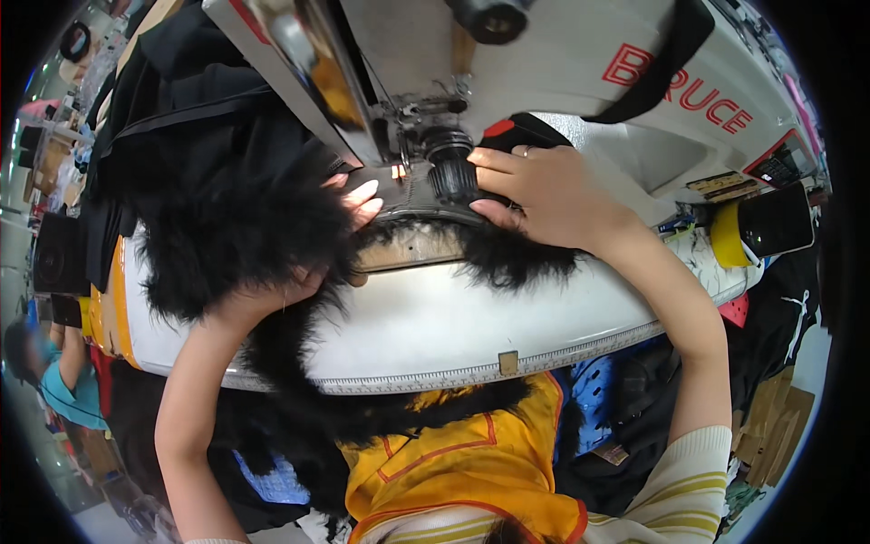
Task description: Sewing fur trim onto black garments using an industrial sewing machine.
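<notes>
Black fur trim point(236, 227) on black cloth point(195, 118) lies bunched left of the sewing machine's point(562, 82) needle area. Under that fur, my left hand point(360, 205) is partly hidden; its fingertips come out close to the needle and appear closed on the trim. My right hand point(548, 195) lies with fingers stretched out, thumb apart, against the work just right of a black ribbed roller point(451, 172). A fur strip point(521, 257) shows below its palm. The seam under the machine is too small and dark to make out.
The white table point(435, 322) has a ruler strip point(507, 352) along its front edge. A black strap point(657, 63) hangs over the machine. At right sits a black-and-yellow container point(757, 227). More fur trails over my yellow apron point(453, 453). Another person point(72, 381) is at far left.
</notes>
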{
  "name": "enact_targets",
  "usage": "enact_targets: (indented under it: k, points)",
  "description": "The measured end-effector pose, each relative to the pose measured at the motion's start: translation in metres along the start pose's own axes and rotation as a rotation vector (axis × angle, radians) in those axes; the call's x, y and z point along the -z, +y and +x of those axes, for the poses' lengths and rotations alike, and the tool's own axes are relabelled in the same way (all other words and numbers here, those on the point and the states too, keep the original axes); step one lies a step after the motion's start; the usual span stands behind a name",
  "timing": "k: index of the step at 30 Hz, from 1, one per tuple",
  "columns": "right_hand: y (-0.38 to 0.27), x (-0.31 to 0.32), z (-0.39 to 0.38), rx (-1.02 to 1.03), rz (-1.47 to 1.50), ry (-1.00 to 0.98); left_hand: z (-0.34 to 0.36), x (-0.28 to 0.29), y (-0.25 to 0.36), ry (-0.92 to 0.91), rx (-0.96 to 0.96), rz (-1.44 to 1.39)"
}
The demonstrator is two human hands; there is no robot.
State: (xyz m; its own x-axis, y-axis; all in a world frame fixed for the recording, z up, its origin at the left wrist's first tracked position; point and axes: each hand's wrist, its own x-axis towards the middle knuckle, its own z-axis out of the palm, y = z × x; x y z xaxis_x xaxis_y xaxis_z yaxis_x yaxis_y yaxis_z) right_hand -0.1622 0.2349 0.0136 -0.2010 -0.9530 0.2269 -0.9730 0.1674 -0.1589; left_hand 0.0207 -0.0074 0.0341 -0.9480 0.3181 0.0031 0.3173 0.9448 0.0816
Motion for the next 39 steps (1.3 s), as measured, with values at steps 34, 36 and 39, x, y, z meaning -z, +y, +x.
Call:
enact_targets:
  k: [34, 36, 39]
  points:
    - [-0.010, 0.007, 0.028, 0.212, -0.146, 0.072, -0.031, 0.024, 0.003, 0.138, 0.098, 0.139]
    - [-0.008, 0.000, 0.031, 0.144, -0.269, 0.006, -0.062, 0.010, -0.028, 0.186, -0.065, 0.425]
    - [-0.004, -0.013, 0.033, 0.238, -0.282, 0.177, -0.097, 0.010, -0.090, 0.267, 0.160, 0.549]
